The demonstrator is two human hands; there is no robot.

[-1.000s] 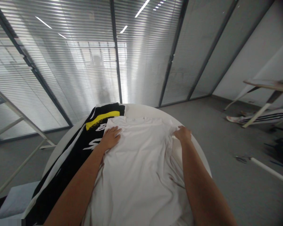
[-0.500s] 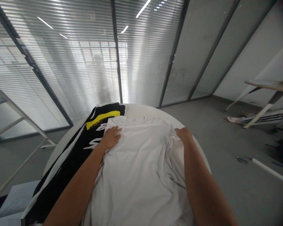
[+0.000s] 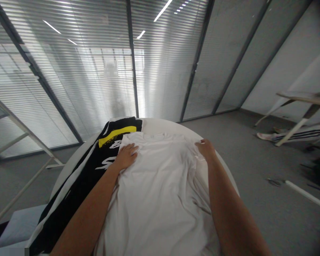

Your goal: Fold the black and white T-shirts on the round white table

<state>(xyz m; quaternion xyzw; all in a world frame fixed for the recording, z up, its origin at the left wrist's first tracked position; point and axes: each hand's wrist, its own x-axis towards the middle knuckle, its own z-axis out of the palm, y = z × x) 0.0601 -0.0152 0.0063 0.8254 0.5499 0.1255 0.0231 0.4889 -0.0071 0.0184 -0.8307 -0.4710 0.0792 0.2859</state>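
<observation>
A white T-shirt [image 3: 157, 185] lies spread over a round white table, its neckline at the far end and soft wrinkles along its right side. My left hand [image 3: 127, 156] rests flat on the shirt's left shoulder area, fingers apart. At the opposite side my right hand [image 3: 206, 149] is closed on the edge of the right sleeve. Left of the shirt, partly under it, is a folded black garment [image 3: 88, 177] with a yellow stripe and white markings. My forearms cover parts of both garments.
The table's rim [image 3: 160, 122] shows beyond the shirt. A white metal frame [image 3: 29, 133] stands at the left, with a pale sheet [image 3: 22, 224] below. Glass partitions with blinds [image 3: 162, 71] rise behind. To the right are a wooden-topped table [image 3: 304, 97] and a white pole [image 3: 306, 193].
My right hand has shifted slightly away from me and left, and the sleeve's edge has moved with it. The left hand stays pressed in place.
</observation>
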